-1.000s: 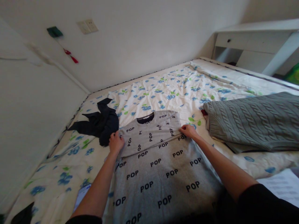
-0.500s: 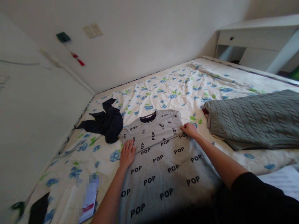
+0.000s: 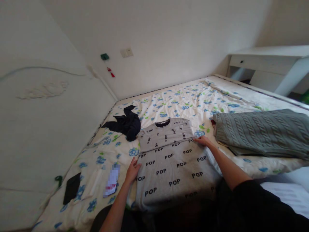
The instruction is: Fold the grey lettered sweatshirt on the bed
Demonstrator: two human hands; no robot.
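Grey knit, printed all over with black "POP": a sweatshirt (image 3: 169,161) is spread flat on the bed (image 3: 183,100), its upper part doubled over so the dark collar lies at the far edge and a crosswise fold line is seen. The left hand (image 3: 133,170) is laid open, fingers extended, on the sweatshirt's left edge, apparently pinning that side flat. The right hand (image 3: 202,141) rests at the right end of the fold line, fingers flattened on the cloth; whether the edge is pinched cannot be told. Both arms are stretched apart, so the fabric is kept taut between them.

Just beyond the left shoulder a dark navy garment (image 3: 125,123) lies crumpled. To the right, a grey-green cable-knit sweater (image 3: 260,132) is laid flat, near but apart. A black wallet-like item (image 3: 71,190) lies by the headboard (image 3: 43,129). A white desk (image 3: 267,64) stands past the bed's far corner.
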